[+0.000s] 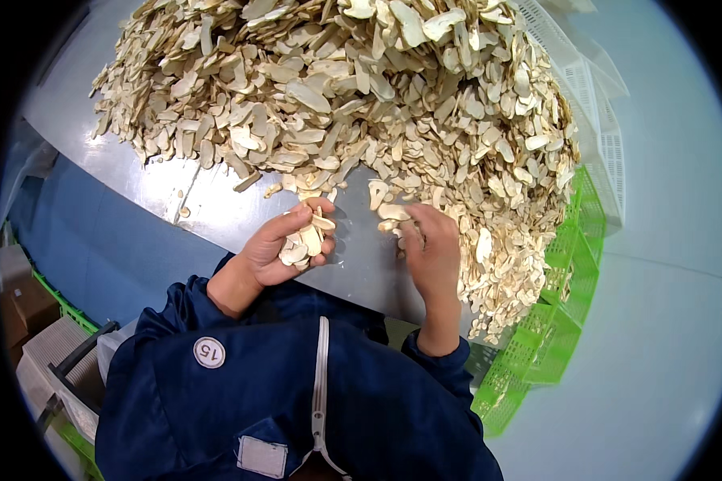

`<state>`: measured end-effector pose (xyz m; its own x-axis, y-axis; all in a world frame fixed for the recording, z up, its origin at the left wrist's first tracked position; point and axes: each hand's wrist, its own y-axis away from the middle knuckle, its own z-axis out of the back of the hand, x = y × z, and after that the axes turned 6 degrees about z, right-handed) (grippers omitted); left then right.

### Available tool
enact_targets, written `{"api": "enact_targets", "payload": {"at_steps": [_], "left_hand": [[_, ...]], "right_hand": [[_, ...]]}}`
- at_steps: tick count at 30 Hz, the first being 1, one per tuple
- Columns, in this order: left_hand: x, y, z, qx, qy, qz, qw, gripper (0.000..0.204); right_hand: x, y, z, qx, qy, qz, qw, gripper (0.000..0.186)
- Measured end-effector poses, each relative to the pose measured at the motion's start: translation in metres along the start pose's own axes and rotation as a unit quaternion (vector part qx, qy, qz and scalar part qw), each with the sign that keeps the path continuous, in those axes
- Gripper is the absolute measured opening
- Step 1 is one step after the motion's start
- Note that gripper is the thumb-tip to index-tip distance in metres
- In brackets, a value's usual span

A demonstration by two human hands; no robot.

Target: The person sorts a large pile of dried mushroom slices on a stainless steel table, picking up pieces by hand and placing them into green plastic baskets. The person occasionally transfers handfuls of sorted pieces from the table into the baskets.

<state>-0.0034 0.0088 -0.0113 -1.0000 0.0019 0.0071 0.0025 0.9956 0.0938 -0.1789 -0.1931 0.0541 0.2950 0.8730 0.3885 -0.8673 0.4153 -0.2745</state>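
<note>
Left hand (285, 244) cupped, grasping a stack of slices (306, 239); right hand (429, 244) pinches 1 slice (393, 212) at pile (361, 88) edge on bench (160, 188).

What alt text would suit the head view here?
Seen from above, a person's left hand cups a few pale dried slices while the right hand picks at the edge of a huge pile of slices on a grey metal table. Green crates stand at the right.

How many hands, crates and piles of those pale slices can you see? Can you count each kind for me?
Hands: 2, left hand and right hand
Pile of pale slices: 1
Green crate: 1
White crate: 1
Total: 5
</note>
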Motion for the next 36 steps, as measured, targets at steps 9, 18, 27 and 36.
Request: {"api": "enact_targets", "payload": {"at_steps": [9, 18, 27, 36], "left_hand": [[-0.002, -0.003, 0.003, 0.013, -0.047, 0.012, 0.999, 0.026], [0.002, -0.011, -0.001, 0.021, -0.019, 0.023, 0.999, 0.043], [0.003, -0.017, -0.005, 0.031, 0.032, 0.019, 0.999, 0.058], [0.005, -0.019, -0.005, 0.031, 0.005, 0.015, 0.999, 0.06]], "right_hand": [[0.012, -0.01, -0.012, 0.007, 0.051, 0.056, 0.997, 0.022], [0.005, -0.014, -0.014, -0.063, 0.08, 0.017, 0.995, 0.022], [0.002, -0.021, -0.017, -0.107, 0.017, -0.073, 0.991, 0.016], [0.035, -0.015, 0.022, 0.066, -0.522, -0.215, 0.823, 0.037]]}}
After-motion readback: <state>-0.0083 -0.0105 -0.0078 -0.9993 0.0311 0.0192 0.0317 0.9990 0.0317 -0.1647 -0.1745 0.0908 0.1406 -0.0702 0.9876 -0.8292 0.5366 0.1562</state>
